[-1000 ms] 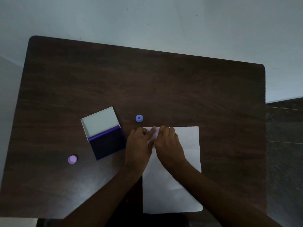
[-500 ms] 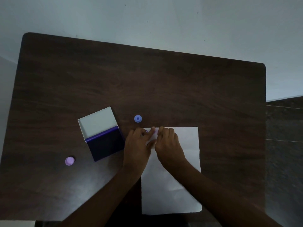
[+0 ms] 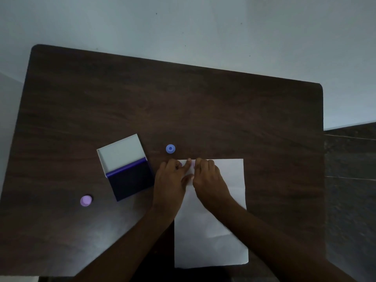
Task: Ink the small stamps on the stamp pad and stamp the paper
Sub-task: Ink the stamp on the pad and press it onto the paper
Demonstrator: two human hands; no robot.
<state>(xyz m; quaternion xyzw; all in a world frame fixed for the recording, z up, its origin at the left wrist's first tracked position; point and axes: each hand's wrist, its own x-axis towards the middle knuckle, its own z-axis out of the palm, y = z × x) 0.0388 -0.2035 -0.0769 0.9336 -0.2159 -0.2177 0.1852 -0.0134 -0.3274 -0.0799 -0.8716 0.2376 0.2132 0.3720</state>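
A white paper (image 3: 221, 200) lies on the dark wooden table (image 3: 203, 110), reaching the near edge. My left hand (image 3: 171, 180) and my right hand (image 3: 209, 180) meet at the paper's far left corner, fingertips pressed down together. A small pale purple stamp (image 3: 192, 165) shows only as a sliver between the fingers; the rest is hidden. The open stamp pad (image 3: 132, 182), dark blue with its white lid (image 3: 121, 153) folded back, sits just left of my left hand. A blue stamp (image 3: 170, 148) stands beyond the paper's corner. A lilac stamp (image 3: 86, 200) stands far left.
The table's far edge meets a pale wall (image 3: 183, 27). A dark tiled floor (image 3: 350, 180) shows past the table's right edge. No print is visible on the uncovered part of the paper.
Both hands stay pressed at the same corner of the paper. Only the view has shifted slightly; the stamps and the pad have not moved.
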